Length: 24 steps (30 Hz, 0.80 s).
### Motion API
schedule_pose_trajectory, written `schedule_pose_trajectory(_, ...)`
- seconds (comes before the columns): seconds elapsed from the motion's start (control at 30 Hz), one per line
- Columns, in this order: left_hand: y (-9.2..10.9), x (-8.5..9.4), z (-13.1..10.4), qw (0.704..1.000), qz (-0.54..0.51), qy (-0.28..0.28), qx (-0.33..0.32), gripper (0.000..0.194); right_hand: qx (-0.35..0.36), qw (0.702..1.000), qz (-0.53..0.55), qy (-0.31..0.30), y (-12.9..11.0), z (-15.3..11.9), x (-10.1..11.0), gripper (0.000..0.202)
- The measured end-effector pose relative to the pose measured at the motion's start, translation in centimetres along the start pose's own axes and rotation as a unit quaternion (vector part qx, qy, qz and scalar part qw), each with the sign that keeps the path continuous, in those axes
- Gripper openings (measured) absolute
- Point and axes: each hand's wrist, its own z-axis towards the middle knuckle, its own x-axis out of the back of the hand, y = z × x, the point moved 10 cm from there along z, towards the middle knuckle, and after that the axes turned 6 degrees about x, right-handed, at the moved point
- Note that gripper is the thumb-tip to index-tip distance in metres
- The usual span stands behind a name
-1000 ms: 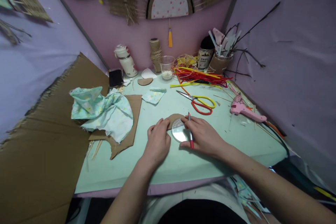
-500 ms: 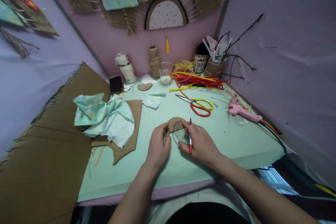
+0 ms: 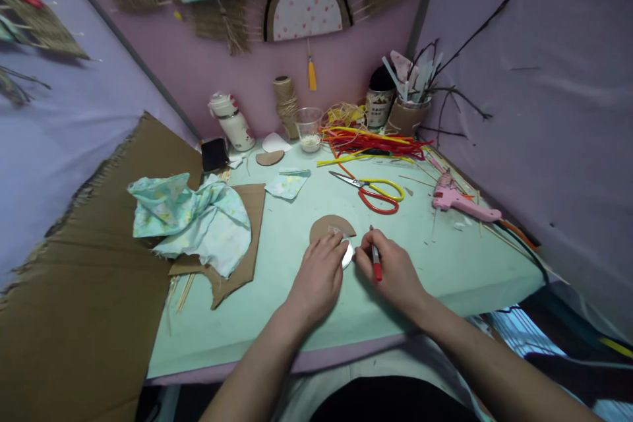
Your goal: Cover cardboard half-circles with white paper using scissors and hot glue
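Note:
My left hand (image 3: 321, 277) lies flat over a clear round protractor (image 3: 348, 254) and the lower edge of a brown cardboard half-circle (image 3: 329, 225), pressing both on the green table. Its fingers lie close together, with nothing gripped. To the right, my right hand (image 3: 390, 267) is closed around a pen with a red end (image 3: 376, 262); its fingertips are beside the protractor's right edge. Scissors with one yellow and one red handle (image 3: 378, 201) lie above my hands. The protractor is partly hidden under my left fingers.
Patterned cloth (image 3: 217, 217) lies on cut cardboard (image 3: 254, 211) at the left, beside a large cardboard sheet (image 3: 99, 264). A pink glue gun (image 3: 465, 204) with its cable is at the right. A bottle (image 3: 234, 124), twine spool (image 3: 285, 105), cup (image 3: 310, 135) and red strips (image 3: 370, 144) stand or lie behind.
My left hand has moved from the half-circle's left edge to lie over it and the protractor. My right hand has let go of them and shifted right with the pen. The view has shifted slightly.

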Motion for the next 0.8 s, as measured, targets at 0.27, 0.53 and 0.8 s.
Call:
schedule_pose_trajectory(0.27,-1.6,2.5,0.6,0.997,-0.047,0.059,0.029,0.044,0.117,0.993,-0.023,0.004,-3.0,-0.7,0.2,0.025)
schedule_pose_trajectory(0.53,-3.7,3.6,4.1,0.999,-0.025,0.012,0.042,0.045,0.138,0.983,-0.073,-0.099,-4.8,-0.7,-4.9,0.048)
schedule_pose_trajectory(0.8,-4.0,2.6,2.9,0.998,-0.032,0.028,0.037,0.054,0.191,0.972,-0.040,-0.134,-4.1,-0.8,-3.6,0.037)
